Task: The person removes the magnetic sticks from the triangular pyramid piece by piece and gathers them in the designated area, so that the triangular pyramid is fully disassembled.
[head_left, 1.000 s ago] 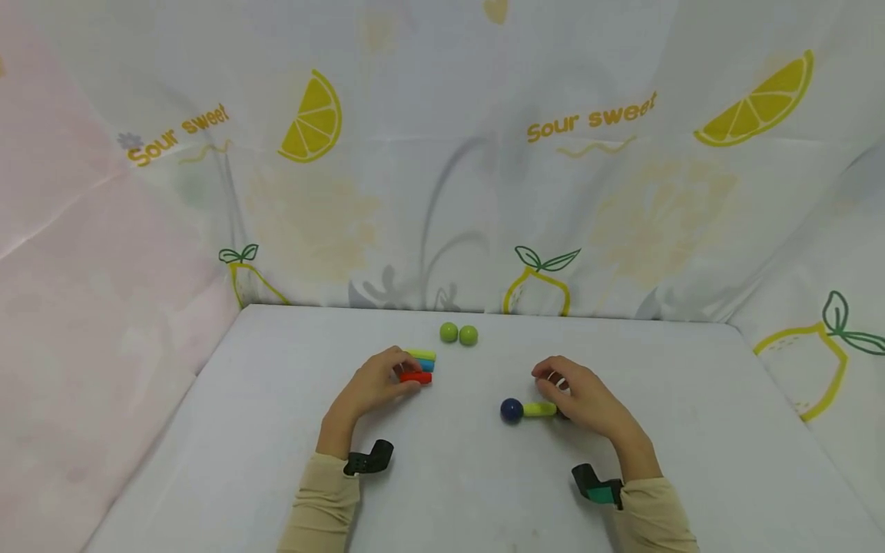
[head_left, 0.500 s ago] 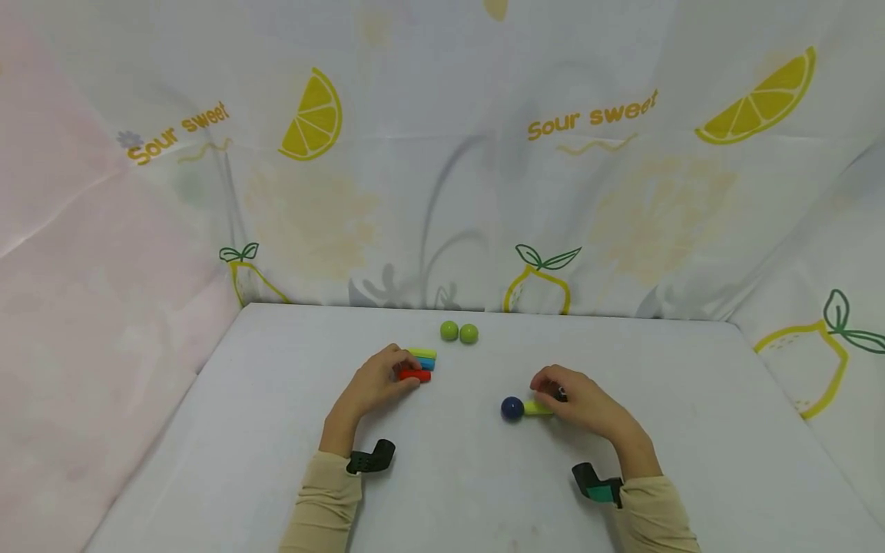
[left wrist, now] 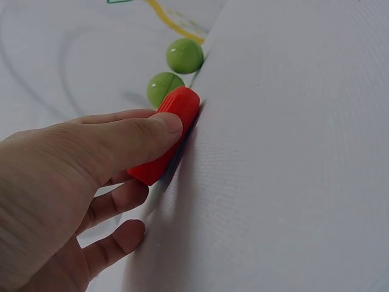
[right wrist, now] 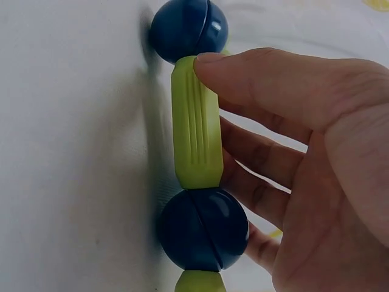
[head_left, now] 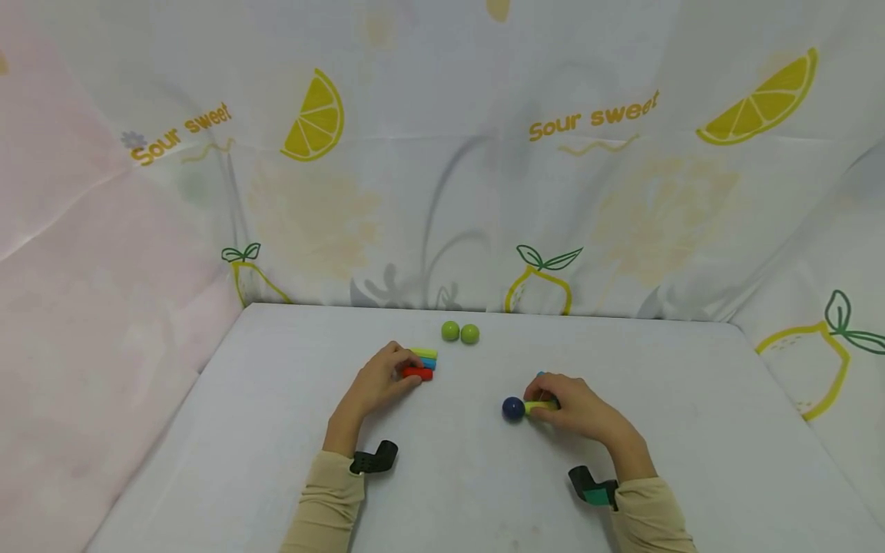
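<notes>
My left hand [head_left: 376,382] pinches a red ribbed rod [left wrist: 164,137] between thumb and fingers. Just beyond it, a blue rod [head_left: 429,364] and a yellow-green rod [head_left: 424,353] lie side by side on the table. With thumb and fingers on opposite sides, my right hand [head_left: 577,407] grips another yellow-green rod [right wrist: 197,125]. That rod joins a dark blue ball [right wrist: 188,27] at one end and a second dark blue ball [right wrist: 203,228] at the other; a further yellow-green piece [right wrist: 200,281] follows the second ball. The right hand hides most of this chain in the head view.
Two light green balls [head_left: 450,331] sit close together near the back edge of the white table [head_left: 456,476]. Behind stands a lemon-print cloth [head_left: 429,153]. A bit of light blue [head_left: 541,374] peeks out behind the right fingers.
My right hand has come down and slightly left, closing its thumb and fingers on the yellow-green rod between the dark blue balls. The left hand stays nearly still at the red rod.
</notes>
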Demonstrator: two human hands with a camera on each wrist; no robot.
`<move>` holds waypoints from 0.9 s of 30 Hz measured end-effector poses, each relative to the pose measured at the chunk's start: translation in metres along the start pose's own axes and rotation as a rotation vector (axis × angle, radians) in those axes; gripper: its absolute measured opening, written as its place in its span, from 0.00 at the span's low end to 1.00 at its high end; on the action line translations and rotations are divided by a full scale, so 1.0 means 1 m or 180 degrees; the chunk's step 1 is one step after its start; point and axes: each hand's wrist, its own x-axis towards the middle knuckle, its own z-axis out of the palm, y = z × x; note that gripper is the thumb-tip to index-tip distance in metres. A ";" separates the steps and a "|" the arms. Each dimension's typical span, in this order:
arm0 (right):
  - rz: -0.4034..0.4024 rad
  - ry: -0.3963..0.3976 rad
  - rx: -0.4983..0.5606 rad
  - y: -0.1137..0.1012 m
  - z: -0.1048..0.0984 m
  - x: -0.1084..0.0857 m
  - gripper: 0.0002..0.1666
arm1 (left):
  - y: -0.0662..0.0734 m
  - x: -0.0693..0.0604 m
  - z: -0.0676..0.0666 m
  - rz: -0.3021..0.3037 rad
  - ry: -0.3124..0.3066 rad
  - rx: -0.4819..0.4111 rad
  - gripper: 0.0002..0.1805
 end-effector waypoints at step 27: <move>-0.0070 0.0118 -0.0361 -0.005 0.013 0.006 0.05 | 0.000 0.001 0.004 0.0173 0.0239 -0.0087 0.13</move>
